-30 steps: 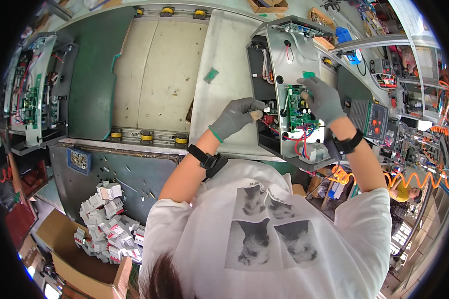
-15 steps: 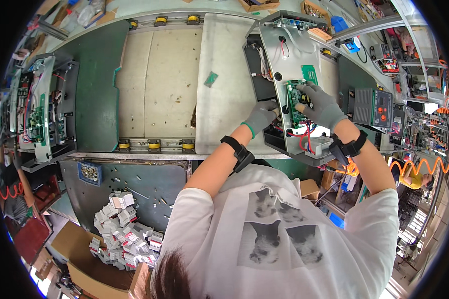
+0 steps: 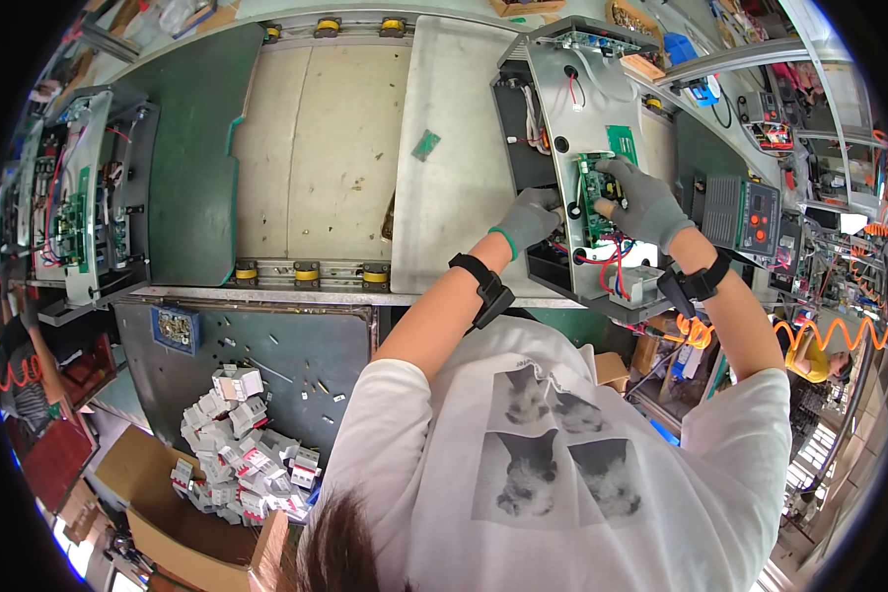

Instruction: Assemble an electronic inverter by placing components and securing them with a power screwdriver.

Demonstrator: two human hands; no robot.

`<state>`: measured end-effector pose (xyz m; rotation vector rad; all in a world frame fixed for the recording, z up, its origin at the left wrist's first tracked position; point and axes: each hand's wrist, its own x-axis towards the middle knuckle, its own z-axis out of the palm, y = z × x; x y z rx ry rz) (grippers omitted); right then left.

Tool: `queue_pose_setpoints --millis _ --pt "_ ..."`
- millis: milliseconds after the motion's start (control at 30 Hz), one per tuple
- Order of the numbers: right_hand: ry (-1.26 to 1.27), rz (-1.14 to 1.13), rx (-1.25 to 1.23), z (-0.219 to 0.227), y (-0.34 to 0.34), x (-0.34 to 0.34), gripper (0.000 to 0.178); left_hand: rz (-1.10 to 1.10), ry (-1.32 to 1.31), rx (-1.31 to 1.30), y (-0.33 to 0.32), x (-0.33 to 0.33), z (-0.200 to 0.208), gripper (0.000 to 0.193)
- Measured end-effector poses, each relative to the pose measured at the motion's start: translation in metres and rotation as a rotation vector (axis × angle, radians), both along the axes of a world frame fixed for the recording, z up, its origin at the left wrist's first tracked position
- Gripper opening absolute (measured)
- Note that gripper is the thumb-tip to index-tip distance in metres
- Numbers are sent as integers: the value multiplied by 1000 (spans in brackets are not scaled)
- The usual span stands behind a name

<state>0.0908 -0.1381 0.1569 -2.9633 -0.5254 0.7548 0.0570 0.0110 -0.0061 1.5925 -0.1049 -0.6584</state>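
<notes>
An open metal chassis (image 3: 551,91) stands on the pale plate in front of me, with a silvery panel, wires and green boards on it. My right hand (image 3: 649,207), in a grey glove, spans a green circuit board (image 3: 592,183) on the panel, thumb and fingers closed across it. Red and blue wires (image 3: 617,259) run below that hand. At the panel's left edge is my gloved left hand (image 3: 531,221), fingers drawn together; whatever its fingertips hold is hidden. A smaller green board (image 3: 620,144) lies flat on the panel farther up.
A similar chassis (image 3: 84,197) stands at far left, beyond a green board (image 3: 192,158). A grey control box (image 3: 740,215) stands right of my hand. Below left, many grey-white breakers (image 3: 242,444) lie heaped by a cardboard box (image 3: 173,513) and a blue parts tray (image 3: 175,331).
The view has shifted slightly. Both hands stay at the same places on the chassis, with the right hand's fingers a little closer over the circuit board.
</notes>
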Motion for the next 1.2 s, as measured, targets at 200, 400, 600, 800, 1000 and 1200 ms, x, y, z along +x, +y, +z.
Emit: queue_pose_setpoints --millis 200,400,600,800,1000,1200 --pt "-25 54 -7 -2 -10 -1 52 25 -44 -244 9 -5 -12 20" --pt "-199 288 -119 6 24 -11 54 300 68 -443 -3 -11 -5 20" --pt "-103 567 -500 -11 55 -9 40 291 -25 -377 -4 -13 -12 26" --pt "-221 753 -474 -35 53 -13 28 209 35 -320 2 -11 -2 29" --pt "-95 638 -357 -7 61 -3 30 98 -34 -206 26 -21 -11 34" --pt "-167 527 -182 0 46 -14 32 223 26 -38 20 -23 -13 25"
